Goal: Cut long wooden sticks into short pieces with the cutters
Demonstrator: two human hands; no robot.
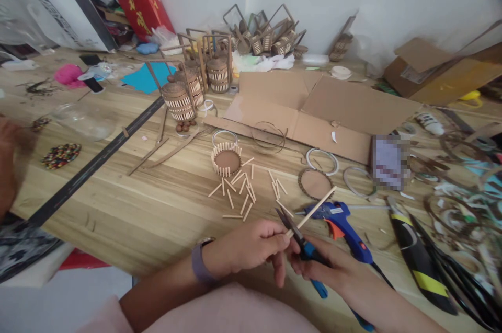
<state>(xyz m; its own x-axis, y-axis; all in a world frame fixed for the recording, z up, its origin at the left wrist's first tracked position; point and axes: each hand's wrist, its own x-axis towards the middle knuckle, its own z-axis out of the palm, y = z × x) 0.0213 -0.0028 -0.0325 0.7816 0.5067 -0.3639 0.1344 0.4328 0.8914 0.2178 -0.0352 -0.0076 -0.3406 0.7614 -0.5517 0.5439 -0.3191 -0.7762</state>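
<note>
My left hand (247,249), with a watch on its wrist, pinches a thin wooden stick (316,207) that slants up to the right. My right hand (329,267) grips blue-handled cutters (300,239), whose dark jaws sit against the stick near my left fingertips. Just beyond my hands lie several short cut stick pieces (239,192) scattered on the wooden table (157,207). A small round basket frame (226,159), edged with upright sticks, stands behind them. A blue glue gun (345,223) with an orange trigger lies right of the stick.
Flattened cardboard (314,108) lies mid-table, with finished small woven baskets (184,95) and frames behind it. Rings (322,160) and a round disc (315,184) lie near the glue gun. Black-yellow tools (415,254) and clutter fill the right. Another person's arm (10,160) shows at far left.
</note>
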